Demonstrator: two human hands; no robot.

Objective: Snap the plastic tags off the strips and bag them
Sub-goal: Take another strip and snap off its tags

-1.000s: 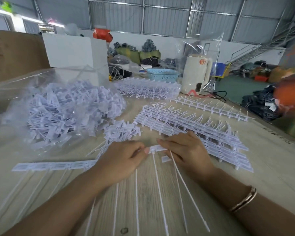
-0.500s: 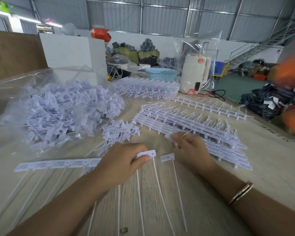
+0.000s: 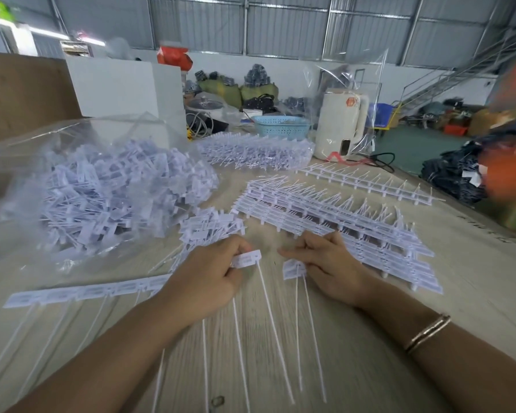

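A white strip of joined tags (image 3: 84,292) runs from the table's left to my left hand (image 3: 204,277), long thin tails trailing toward me. My left hand grips the strip's right end, the end tag (image 3: 246,259) sticking out past my thumb. My right hand (image 3: 329,265) pinches loose tags (image 3: 292,269) just to the right, their tails lying on the table. A small heap of snapped-off tags (image 3: 210,228) lies just beyond my left hand. A clear plastic bag (image 3: 108,189) full of tags sits at the left.
A stack of whole strips (image 3: 334,222) lies right of my hands, one more strip (image 3: 367,181) behind it and another pile (image 3: 256,152) further back. A white appliance (image 3: 341,128) and a blue basket (image 3: 280,126) stand at the wooden table's far edge.
My right hand snapped a tag off the strip's end, reached toward the stack of strips, and has come back to the loose tags beside my left hand.
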